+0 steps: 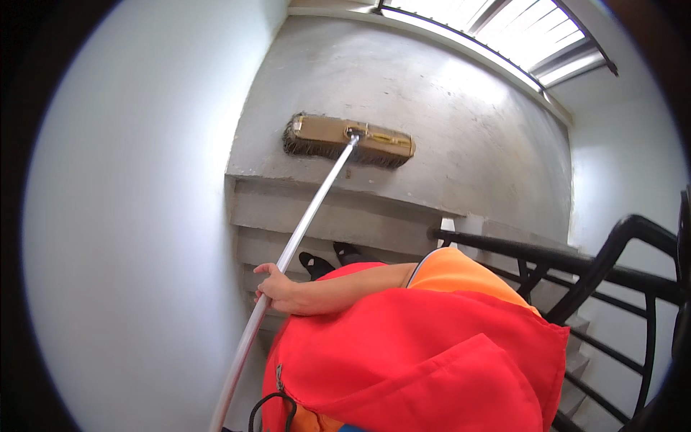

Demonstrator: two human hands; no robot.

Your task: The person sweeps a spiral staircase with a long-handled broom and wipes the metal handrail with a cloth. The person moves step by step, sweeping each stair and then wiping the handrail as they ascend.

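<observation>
My right hand (279,292) is wrapped around the pale metal handle (313,208) of a push broom, its arm reaching across my body from the right. At the far end of the handle, the broom's tan head (329,129) with dark bristles lies on the grey concrete landing (459,146), just beyond the top step edge. Yellow material shows on the right part of the head. The handle's near end runs out of the picture at the bottom left. My left hand is out of view.
Concrete steps (324,208) lie between my dark shoes (314,264) and the landing. A white wall (146,189) rises close on the left. Black metal railing (540,254) stands on the right, with more steps beyond it. A barred window (518,32) is at the far side.
</observation>
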